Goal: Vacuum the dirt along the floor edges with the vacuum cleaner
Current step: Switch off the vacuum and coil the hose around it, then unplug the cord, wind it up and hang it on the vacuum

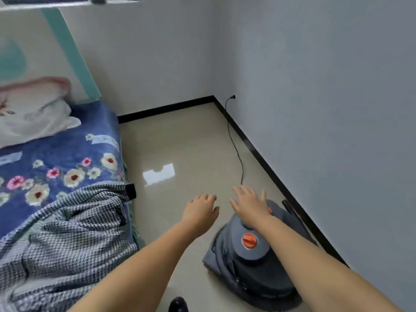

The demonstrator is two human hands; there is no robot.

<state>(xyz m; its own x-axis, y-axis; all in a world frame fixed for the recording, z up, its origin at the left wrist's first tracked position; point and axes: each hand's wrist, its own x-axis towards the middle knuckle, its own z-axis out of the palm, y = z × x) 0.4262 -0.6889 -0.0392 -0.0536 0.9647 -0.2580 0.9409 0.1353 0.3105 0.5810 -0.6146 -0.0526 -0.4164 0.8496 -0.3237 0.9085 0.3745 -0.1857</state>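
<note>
A dark grey vacuum cleaner [254, 264] with an orange knob [249, 240] stands on the beige tiled floor by the right wall's black skirting board [270, 170]. Its black power cord [235, 145] runs along the floor to a plug [233, 97] low on the right wall near the corner. My right hand [251, 204] hovers over the front of the vacuum body, fingers spread, holding nothing. My left hand [200, 210] is stretched out just left of it above the floor, fingers loosely curled and empty. No hose or nozzle is in view.
A bed [67, 158] with a blue floral cover, a pillow [33, 113] and a checked blanket [74, 233] fills the left side. The floor strip [180, 140] between bed and right wall runs to the far corner. A dark shoe tip [178, 304] shows at the bottom.
</note>
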